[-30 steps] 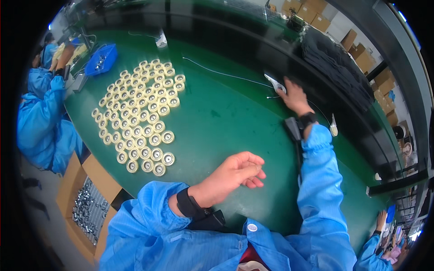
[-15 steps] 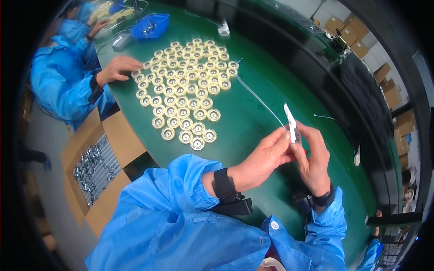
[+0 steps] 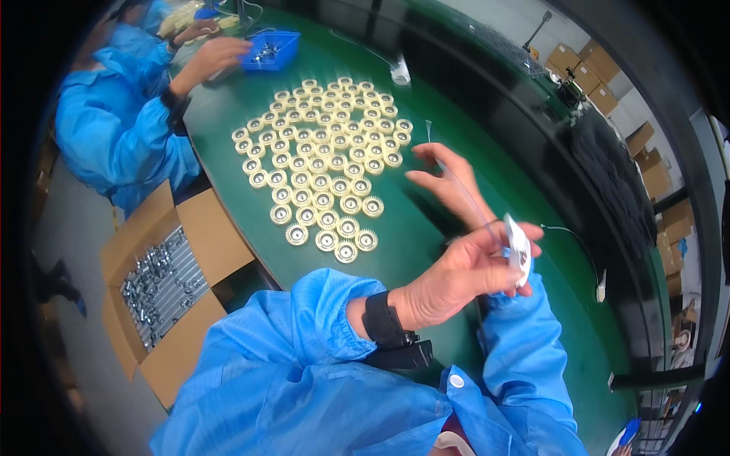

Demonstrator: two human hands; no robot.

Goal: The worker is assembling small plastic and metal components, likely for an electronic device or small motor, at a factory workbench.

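My left hand [image 3: 460,272] pinches a small white plastic part [image 3: 519,249] between thumb and fingers, over the right side of the green table. From that part a thin pale cable [image 3: 429,132] runs up and forward. Beyond it, my right hand [image 3: 458,188] reaches out beside the cable, thumb and fingers apart and nothing in its grasp. To the left of both hands lie many cream toothed gears [image 3: 327,220] with metal centres, standing close together on the green table [image 3: 414,251].
An open cardboard box [image 3: 217,239] of metal cylinders stands at the table's left edge. A co-worker's hand [image 3: 215,58] is at a blue bin [image 3: 283,55] of metal parts. Similar white parts with cables lie at the far edge [image 3: 400,73] and right [image 3: 601,289].
My right hand has let go of the white part and moved forward along the cable. My left hand keeps the part, now slightly farther right. The co-worker's hand went from the gears to the blue bin.
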